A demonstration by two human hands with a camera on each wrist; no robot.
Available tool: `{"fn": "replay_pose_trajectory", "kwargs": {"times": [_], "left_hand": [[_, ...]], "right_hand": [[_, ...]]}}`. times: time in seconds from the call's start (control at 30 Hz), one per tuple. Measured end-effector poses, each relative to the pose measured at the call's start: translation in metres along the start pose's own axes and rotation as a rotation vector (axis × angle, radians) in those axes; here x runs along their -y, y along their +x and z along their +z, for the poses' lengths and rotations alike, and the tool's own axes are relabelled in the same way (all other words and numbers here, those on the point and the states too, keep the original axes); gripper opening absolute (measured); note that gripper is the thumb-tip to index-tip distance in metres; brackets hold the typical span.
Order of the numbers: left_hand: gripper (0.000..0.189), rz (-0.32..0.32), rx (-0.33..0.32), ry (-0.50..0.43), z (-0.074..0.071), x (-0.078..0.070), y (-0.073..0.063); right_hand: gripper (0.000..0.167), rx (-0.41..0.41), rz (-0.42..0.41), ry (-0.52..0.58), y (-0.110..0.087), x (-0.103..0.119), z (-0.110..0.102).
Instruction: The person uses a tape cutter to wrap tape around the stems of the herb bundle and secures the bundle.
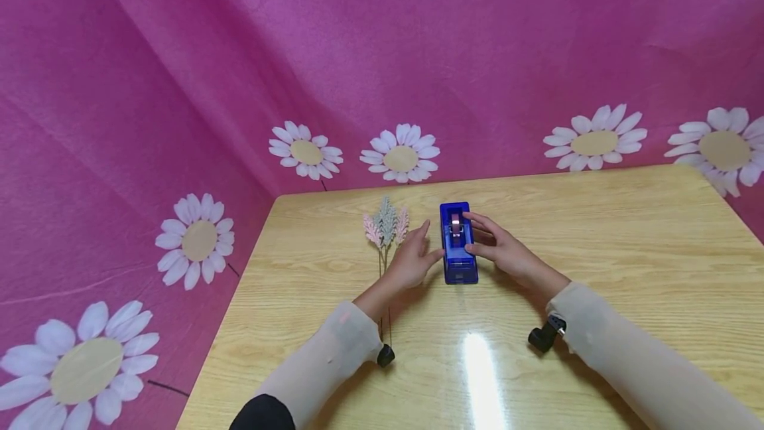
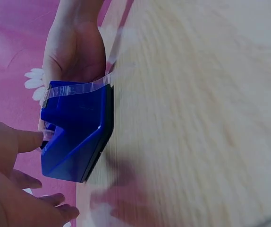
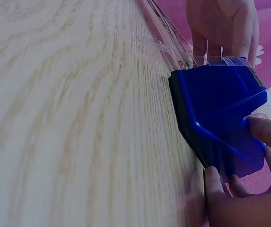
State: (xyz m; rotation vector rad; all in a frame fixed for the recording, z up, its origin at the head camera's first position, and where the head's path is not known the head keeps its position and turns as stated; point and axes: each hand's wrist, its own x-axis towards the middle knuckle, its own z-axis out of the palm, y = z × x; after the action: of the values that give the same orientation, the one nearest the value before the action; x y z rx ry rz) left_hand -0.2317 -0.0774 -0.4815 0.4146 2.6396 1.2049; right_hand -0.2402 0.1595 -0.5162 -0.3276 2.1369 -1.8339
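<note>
- The blue tape dispenser [image 1: 460, 254] is on the tabletop [image 1: 627, 237] between my hands; I cannot tell whether its base lies fully flat.
- The fingers of my right hand [image 1: 510, 256] grip its side, curled around the rear with the thumb at the notch.
- The fingers of my left hand [image 1: 408, 264] are spread, pinching nothing, with the thumb at the dispenser's near side.
- If my right grip loosened, the dispenser could slide or tip under a pull.
- A clear tape strip [image 2: 81, 89] runs over the cutter and trails past the front; a careless touch could stick it to my skin or the wood.
- The cutter teeth [image 3: 255, 75] could nick a thumb that strayed forward.
- In the dispenser's open well sits a tape roll [image 1: 456, 224].
- Leftward lie pink sprigs [image 1: 373, 229] and a grey sprig [image 1: 387, 219]; my left forearm crosses their stems, so a sweep could drag them.
</note>
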Motion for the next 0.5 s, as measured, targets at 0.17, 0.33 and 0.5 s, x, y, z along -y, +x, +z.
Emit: {"fn": "replay_pose_trajectory", "kwargs": {"times": [0.17,0.33,0.5], "left_hand": [[0.077,-0.007,-0.046,0.011,-0.005,0.005,-0.014],[0.084,-0.039,-0.084,-0.004,-0.010,0.009,-0.027],[0.091,-0.065,-0.127,-0.031,-0.017,0.017,-0.038]], "right_hand": [[0.071,-0.001,0.003,0.008,0.000,0.001,0.001],[0.071,-0.001,0.008,0.001,-0.001,0.001,0.001],[0.071,0.000,0.003,0.001,-0.002,0.002,0.001]]}}
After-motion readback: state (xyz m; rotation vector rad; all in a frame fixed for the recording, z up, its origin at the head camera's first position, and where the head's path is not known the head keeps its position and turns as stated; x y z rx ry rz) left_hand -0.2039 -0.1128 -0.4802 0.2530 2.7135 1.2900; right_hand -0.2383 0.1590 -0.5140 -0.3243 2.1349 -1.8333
